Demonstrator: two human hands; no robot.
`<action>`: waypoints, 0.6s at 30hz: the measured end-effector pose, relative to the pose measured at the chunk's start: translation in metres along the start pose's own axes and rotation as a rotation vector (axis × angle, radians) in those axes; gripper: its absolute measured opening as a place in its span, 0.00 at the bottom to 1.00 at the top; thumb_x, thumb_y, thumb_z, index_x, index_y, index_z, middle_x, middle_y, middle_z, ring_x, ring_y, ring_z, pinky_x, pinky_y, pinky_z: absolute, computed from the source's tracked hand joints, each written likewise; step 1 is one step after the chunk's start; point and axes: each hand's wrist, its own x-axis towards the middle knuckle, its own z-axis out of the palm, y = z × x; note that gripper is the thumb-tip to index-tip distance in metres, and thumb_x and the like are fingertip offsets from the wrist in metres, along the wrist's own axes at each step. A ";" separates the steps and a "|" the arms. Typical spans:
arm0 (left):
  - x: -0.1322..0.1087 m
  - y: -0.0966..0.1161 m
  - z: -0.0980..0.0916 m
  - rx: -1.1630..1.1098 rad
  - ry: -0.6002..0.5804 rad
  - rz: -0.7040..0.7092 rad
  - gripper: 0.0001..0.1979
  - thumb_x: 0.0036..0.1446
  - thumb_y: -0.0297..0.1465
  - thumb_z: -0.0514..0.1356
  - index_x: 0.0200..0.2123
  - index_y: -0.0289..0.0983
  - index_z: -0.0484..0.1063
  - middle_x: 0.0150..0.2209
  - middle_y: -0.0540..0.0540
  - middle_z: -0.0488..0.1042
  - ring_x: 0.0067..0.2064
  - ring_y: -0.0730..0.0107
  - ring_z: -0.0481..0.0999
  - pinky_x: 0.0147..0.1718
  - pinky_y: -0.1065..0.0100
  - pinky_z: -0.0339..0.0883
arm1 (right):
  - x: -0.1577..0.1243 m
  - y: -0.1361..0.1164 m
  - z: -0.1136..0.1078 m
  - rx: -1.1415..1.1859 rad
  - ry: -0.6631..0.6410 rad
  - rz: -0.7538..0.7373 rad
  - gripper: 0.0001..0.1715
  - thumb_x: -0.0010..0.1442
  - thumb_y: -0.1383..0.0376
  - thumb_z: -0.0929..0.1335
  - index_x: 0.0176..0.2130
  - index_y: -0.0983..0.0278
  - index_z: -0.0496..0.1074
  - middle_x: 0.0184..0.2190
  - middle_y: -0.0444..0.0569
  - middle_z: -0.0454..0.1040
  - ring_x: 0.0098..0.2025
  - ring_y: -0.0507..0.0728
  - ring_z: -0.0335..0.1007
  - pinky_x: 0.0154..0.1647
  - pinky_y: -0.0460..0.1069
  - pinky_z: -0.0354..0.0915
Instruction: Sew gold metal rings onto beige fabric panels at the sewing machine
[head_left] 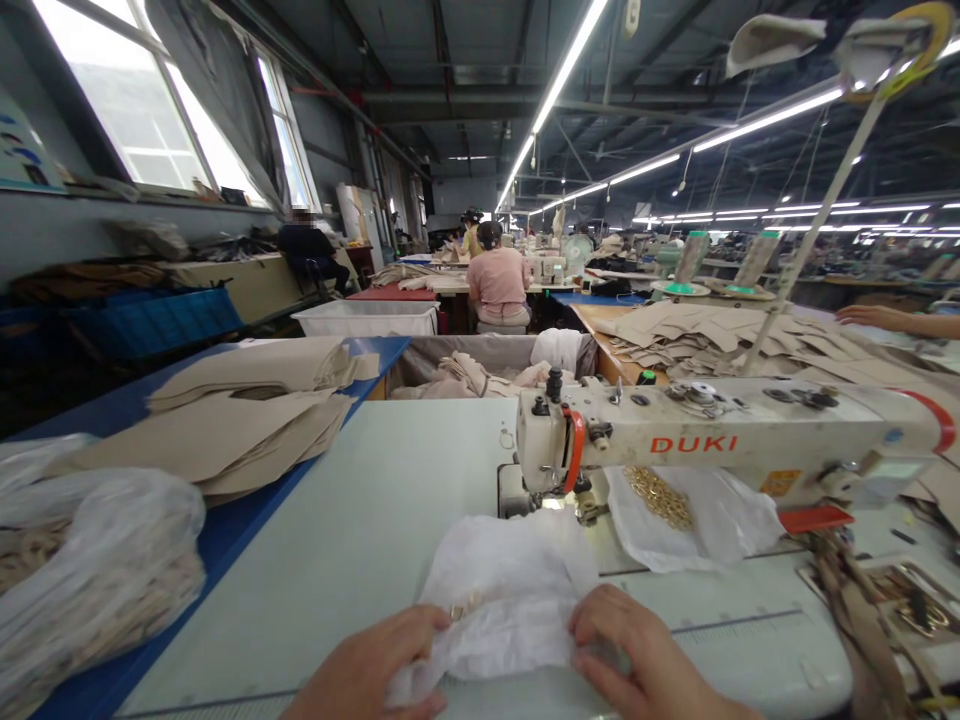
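A crumpled white bag (517,570) of thin, translucent material lies on the pale table in front of the sewing machine (720,430). My left hand (379,660) pinches its left edge, close to a few small gold-coloured metal pieces (465,606). At the right edge, my right hand (637,650) grips the same bag between thumb and fingers. Under the machine's arm a second white sheet or bag (697,535) holds a heap of gold-coloured metal pieces (660,498).
Beige cut pieces (255,400) are stacked on the blue surface at left, behind a clear plastic bag (105,570). More cut pieces (675,330) lie at right, where another person's hand (870,316) reaches in. A person in pink (501,280) sits ahead.
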 end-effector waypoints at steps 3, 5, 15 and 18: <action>0.003 0.003 -0.008 -0.095 0.032 -0.110 0.13 0.60 0.40 0.50 0.43 0.44 0.70 0.49 0.50 0.75 0.50 0.64 0.73 0.49 0.70 0.63 | 0.003 0.002 0.000 -0.004 0.063 0.127 0.08 0.57 0.71 0.62 0.38 0.64 0.68 0.37 0.50 0.72 0.39 0.56 0.67 0.42 0.48 0.63; 0.004 0.005 -0.009 -0.104 0.027 -0.191 0.12 0.58 0.37 0.51 0.43 0.44 0.69 0.45 0.51 0.76 0.47 0.64 0.74 0.47 0.68 0.64 | 0.008 0.003 0.001 -0.057 0.059 0.171 0.17 0.54 0.73 0.64 0.45 0.65 0.68 0.44 0.53 0.71 0.46 0.58 0.66 0.48 0.50 0.61; 0.014 0.017 -0.008 0.045 0.085 -0.155 0.07 0.55 0.30 0.51 0.29 0.40 0.68 0.34 0.48 0.75 0.39 0.63 0.75 0.39 0.66 0.65 | 0.026 -0.004 0.000 -0.151 -0.002 0.222 0.08 0.50 0.76 0.66 0.27 0.63 0.67 0.30 0.47 0.71 0.37 0.57 0.65 0.38 0.48 0.58; 0.010 0.017 -0.011 0.070 0.199 -0.060 0.10 0.59 0.31 0.48 0.29 0.40 0.68 0.31 0.50 0.76 0.34 0.67 0.77 0.35 0.70 0.68 | 0.022 -0.006 -0.004 -0.123 0.017 0.205 0.09 0.53 0.77 0.64 0.31 0.63 0.63 0.33 0.47 0.72 0.38 0.56 0.66 0.39 0.49 0.60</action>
